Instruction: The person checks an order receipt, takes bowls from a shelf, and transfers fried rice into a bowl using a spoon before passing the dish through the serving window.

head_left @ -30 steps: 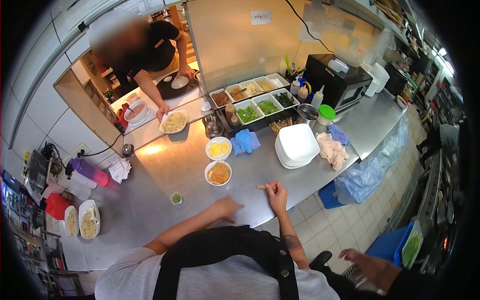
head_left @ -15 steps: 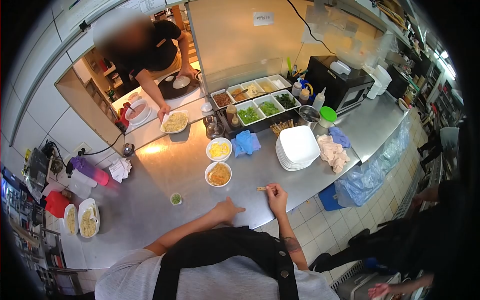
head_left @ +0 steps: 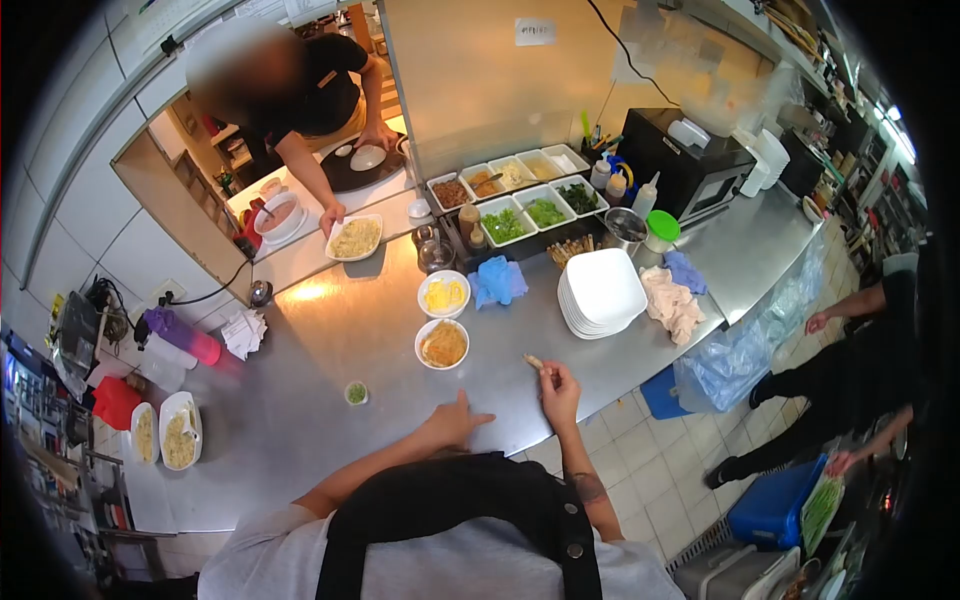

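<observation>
My right hand pinches a small tan wooden piece that looks like a clothespin, held just above the steel counter near its front edge. To its left, my left hand has the index finger and thumb stretched apart and holds nothing. Beyond that hand stands a white bowl of brownish-orange food, with a bowl of yellow and white food behind it. A small cup of chopped greens sits to the left.
A stack of white plates stands right, before a bundle of brown sticks or clips. Trays of toppings line the back. A person at the hatch touches a plate of food. Two white dishes are far left; other people stand right.
The small wooden piece has tilted upward in my right hand. My left hand's finger and thumb look more spread. At right, the people have shifted and a blue bin shows.
</observation>
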`<action>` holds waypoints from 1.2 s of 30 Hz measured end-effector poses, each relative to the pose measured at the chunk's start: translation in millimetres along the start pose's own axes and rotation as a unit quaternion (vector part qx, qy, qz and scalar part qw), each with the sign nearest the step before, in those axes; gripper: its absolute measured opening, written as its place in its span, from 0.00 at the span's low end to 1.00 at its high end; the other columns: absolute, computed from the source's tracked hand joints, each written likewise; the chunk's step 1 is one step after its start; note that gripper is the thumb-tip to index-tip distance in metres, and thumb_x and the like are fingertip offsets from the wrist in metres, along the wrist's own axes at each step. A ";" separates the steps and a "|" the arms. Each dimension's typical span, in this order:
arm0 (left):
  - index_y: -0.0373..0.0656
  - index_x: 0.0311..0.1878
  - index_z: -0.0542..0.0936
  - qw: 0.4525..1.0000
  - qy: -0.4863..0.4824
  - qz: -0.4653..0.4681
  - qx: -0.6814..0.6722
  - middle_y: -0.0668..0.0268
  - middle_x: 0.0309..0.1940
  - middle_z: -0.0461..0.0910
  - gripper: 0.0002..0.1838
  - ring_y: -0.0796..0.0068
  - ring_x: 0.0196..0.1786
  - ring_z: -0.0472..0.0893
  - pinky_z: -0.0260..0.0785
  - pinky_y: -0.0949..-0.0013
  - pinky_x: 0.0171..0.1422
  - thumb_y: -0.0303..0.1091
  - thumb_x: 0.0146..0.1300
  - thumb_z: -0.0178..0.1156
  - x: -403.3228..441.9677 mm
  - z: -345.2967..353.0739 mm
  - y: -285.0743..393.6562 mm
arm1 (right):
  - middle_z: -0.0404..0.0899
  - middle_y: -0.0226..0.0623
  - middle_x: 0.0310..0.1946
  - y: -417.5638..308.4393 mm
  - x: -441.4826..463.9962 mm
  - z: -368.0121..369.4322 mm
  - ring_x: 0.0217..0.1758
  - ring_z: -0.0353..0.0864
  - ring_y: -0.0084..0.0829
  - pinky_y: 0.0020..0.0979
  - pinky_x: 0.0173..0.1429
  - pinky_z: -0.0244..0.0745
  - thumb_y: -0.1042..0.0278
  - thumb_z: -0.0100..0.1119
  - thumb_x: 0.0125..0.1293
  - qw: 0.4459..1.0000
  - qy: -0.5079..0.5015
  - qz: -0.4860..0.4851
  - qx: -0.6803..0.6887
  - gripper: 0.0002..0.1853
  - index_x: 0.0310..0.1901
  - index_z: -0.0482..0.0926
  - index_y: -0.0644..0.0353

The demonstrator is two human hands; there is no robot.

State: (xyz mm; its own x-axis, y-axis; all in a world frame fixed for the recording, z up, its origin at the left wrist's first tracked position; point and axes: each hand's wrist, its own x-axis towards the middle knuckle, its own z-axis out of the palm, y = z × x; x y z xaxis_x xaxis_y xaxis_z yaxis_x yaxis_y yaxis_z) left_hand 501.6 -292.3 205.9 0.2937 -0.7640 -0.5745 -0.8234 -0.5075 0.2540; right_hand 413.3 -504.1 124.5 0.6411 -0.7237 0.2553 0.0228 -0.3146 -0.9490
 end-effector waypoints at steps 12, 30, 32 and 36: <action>0.70 0.67 0.62 1.000 -0.009 0.026 0.012 0.27 0.64 0.46 0.47 0.43 0.52 0.76 0.71 0.59 0.56 0.44 0.39 0.73 1.1 -2.4 -1.1 | 0.79 0.40 0.26 -15.3 -0.1 -2.4 0.26 0.76 0.27 0.26 0.33 0.71 0.75 0.58 0.59 0.999 -0.004 0.018 -0.041 0.05 0.36 0.79 0.64; 0.39 0.61 0.64 0.710 0.399 -0.228 -0.533 0.59 0.38 0.76 0.33 0.72 0.37 0.79 0.73 0.68 0.41 0.30 0.51 0.65 -90.4 123.2 -113.1 | 0.74 0.45 0.29 -30.6 2.5 3.2 0.30 0.75 0.41 0.37 0.37 0.71 0.75 0.57 0.55 0.986 0.021 -0.053 -0.158 0.08 0.38 0.77 0.64; 0.38 0.60 0.60 0.614 0.440 -0.279 -0.593 0.60 0.32 0.76 0.35 0.70 0.35 0.78 0.74 0.66 0.37 0.28 0.50 0.66 -90.5 140.2 -141.7 | 0.73 0.44 0.28 -27.1 2.4 4.7 0.30 0.74 0.41 0.38 0.36 0.70 0.76 0.57 0.55 0.982 0.009 -0.052 -0.180 0.07 0.37 0.77 0.64; 0.26 0.62 0.58 0.737 0.505 -0.316 -0.321 0.45 0.46 0.74 0.52 0.51 0.50 0.74 0.67 0.58 0.57 0.38 0.34 0.75 -85.3 108.8 -162.6 | 0.73 0.41 0.28 -26.7 0.7 8.7 0.28 0.73 0.36 0.35 0.34 0.70 0.75 0.58 0.56 0.980 -0.004 -0.061 -0.188 0.07 0.38 0.77 0.63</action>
State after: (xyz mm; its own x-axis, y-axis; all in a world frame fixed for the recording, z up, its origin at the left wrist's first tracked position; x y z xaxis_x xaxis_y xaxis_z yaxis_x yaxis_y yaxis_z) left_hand 557.6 -101.3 129.0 0.9979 -0.0369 0.0529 -0.0632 -0.7254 0.6854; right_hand 419.8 -490.9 148.4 0.6568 -0.6626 0.3599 -0.1835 -0.6034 -0.7761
